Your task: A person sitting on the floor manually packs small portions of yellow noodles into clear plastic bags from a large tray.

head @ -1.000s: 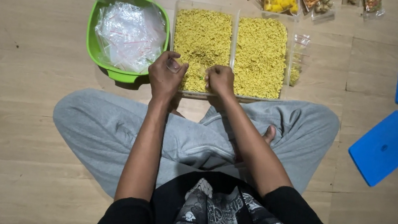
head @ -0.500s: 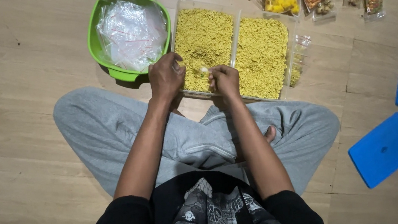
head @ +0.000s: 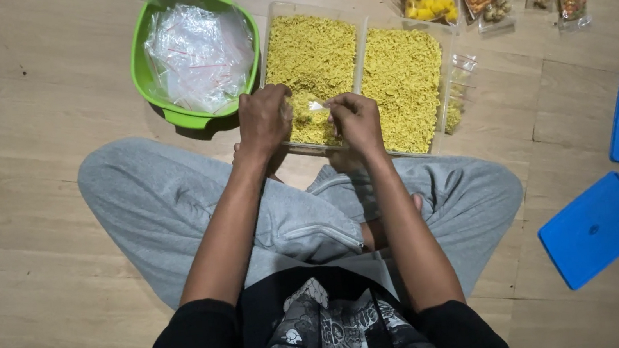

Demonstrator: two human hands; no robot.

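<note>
Seemingly both hands' fingers, left hand (head: 265, 119) & right hand (head: 355, 119), pinching small clear bag (head: 315, 106), mostly hidden, over noodle tray (head: 311, 60).

Bare floor (head: 31, 153) lies open to the left of the left grip (head: 263, 118), past the knee. Just ahead, two trays of yellow noodles (head: 400, 80) block the way; the green basin (head: 160, 113) crowds the front-left. Right of the right grip (head: 356, 119), floor stays free up to two blue lids (head: 592, 230).
</note>
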